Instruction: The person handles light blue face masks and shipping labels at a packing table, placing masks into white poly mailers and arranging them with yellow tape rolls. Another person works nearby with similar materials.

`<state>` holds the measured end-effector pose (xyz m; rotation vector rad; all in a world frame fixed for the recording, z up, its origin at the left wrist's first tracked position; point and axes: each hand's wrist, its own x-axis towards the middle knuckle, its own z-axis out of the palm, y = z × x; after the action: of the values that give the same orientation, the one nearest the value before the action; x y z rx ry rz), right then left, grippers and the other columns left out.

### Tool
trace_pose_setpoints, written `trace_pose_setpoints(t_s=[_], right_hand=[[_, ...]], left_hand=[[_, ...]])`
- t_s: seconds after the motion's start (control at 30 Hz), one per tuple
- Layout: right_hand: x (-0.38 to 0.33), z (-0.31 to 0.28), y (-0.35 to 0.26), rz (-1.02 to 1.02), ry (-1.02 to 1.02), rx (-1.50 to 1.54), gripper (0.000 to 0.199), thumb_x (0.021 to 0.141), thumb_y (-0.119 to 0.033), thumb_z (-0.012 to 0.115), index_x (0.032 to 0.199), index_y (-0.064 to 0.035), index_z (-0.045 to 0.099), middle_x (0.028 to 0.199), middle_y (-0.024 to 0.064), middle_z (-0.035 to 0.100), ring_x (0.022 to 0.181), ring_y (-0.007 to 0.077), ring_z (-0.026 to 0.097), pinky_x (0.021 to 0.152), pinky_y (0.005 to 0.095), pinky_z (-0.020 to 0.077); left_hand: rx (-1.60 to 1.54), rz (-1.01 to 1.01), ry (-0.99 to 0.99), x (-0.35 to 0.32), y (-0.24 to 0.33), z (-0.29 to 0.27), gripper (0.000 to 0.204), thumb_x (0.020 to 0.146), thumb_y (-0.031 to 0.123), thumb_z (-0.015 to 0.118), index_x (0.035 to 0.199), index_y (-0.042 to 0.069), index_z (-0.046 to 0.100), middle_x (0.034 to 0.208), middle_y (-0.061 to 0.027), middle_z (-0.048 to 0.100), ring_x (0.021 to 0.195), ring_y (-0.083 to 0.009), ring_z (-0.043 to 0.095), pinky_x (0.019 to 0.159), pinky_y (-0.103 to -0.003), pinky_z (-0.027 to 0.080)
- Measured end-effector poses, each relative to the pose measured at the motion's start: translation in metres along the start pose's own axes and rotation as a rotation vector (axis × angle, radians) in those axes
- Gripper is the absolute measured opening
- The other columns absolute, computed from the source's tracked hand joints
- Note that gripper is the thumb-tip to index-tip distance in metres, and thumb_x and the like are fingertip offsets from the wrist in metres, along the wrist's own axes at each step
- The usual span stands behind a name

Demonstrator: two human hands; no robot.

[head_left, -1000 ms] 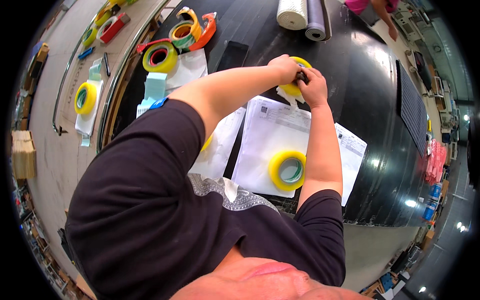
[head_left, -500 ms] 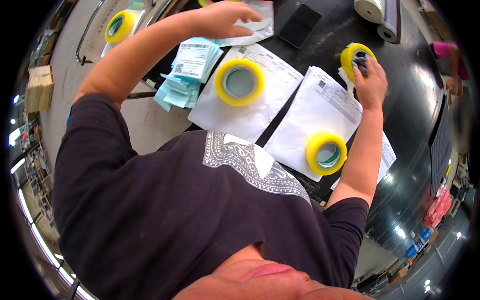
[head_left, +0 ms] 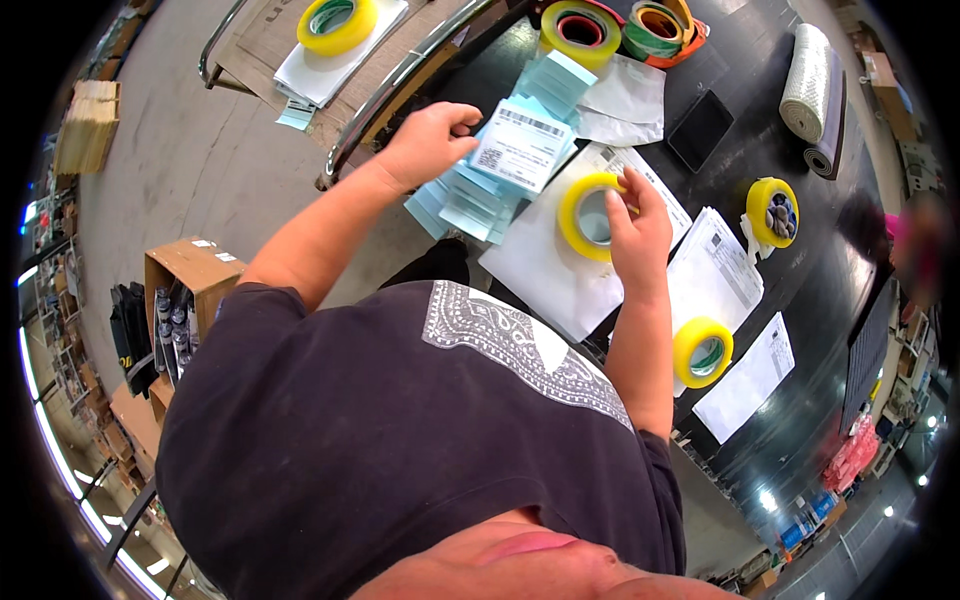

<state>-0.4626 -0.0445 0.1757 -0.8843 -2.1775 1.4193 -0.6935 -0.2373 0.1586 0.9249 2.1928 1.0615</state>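
My left hand (head_left: 428, 143) pinches a white printed label (head_left: 522, 147) over a pile of pale blue label sheets (head_left: 470, 200) at the edge of the black table (head_left: 800, 300). My right hand (head_left: 636, 230) grips a yellow tape roll (head_left: 585, 215) that stands on a white paper sheet (head_left: 545, 275). A second yellow tape roll (head_left: 703, 352) lies on another paper sheet (head_left: 720, 270) near my right elbow. A third yellow roll (head_left: 772, 212) sits farther right on the table.
Several coloured tape rolls (head_left: 620, 25) lie at the table's far edge, beside a black flat pad (head_left: 700, 130) and a rolled white mat (head_left: 806, 82). Another yellow roll (head_left: 337, 22) rests on papers on a metal-railed cart. An open cardboard box (head_left: 180, 300) stands on the floor to my left.
My right hand left the far-right yellow roll and now grips the roll on the near sheet. My left hand drew back from the far papers and picked up a white label.
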Motion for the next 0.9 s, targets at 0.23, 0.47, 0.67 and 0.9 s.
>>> trace_pose_setpoints(t_s=[0.23, 0.47, 0.67, 0.9], right_hand=[[0.089, 0.06, -0.011, 0.135, -0.366, -0.515, 0.074, 0.074, -0.036, 0.075, 0.13, 0.0045, 0.049, 0.124, 0.0235, 0.058, 0.112, 0.0329, 0.059, 0.095, 0.0374, 0.0462], [0.087, 0.068, -0.024, 0.358, -0.408, -0.428, 0.075, 0.067, -0.028, 0.081, 0.128, 0.0039, 0.052, 0.113, 0.0191, 0.063, 0.102, 0.0264, 0.063, 0.089, 0.0341, 0.0486], [0.073, 0.063, -0.051, 0.423, -0.606, -0.255, 0.049, 0.072, -0.015, 0.074, 0.114, 0.0049, 0.06, 0.101, 0.0144, 0.067, 0.094, 0.0228, 0.064, 0.086, 0.0325, 0.0486], [0.019, 0.015, -0.047, 0.444, -0.333, 0.29, 0.034, 0.079, -0.005, 0.065, 0.112, 0.0034, 0.061, 0.104, 0.0094, 0.067, 0.094, 0.0181, 0.062, 0.087, 0.0301, 0.0465]], left_hand=[[0.105, -0.049, -0.146, 0.005, -0.012, 0.02, 0.066, 0.073, 0.017, 0.078, 0.129, -0.001, 0.048, 0.117, -0.0185, 0.058, 0.101, -0.0265, 0.06, 0.089, -0.035, 0.049], [0.055, 0.01, -0.05, 0.001, -0.028, 0.03, 0.075, 0.069, 0.01, 0.078, 0.135, 0.005, 0.042, 0.113, -0.0127, 0.055, 0.102, -0.0298, 0.057, 0.089, -0.036, 0.047], [0.024, 0.029, -0.056, 0.0, -0.037, 0.034, 0.076, 0.068, 0.01, 0.079, 0.135, 0.005, 0.042, 0.115, -0.0102, 0.055, 0.104, -0.0281, 0.055, 0.091, -0.037, 0.046], [0.055, 0.347, 0.092, -0.019, 0.0, -0.006, 0.092, 0.065, 0.021, 0.083, 0.141, 0.001, 0.034, 0.135, -0.0168, 0.047, 0.125, -0.0327, 0.043, 0.106, -0.039, 0.034]])
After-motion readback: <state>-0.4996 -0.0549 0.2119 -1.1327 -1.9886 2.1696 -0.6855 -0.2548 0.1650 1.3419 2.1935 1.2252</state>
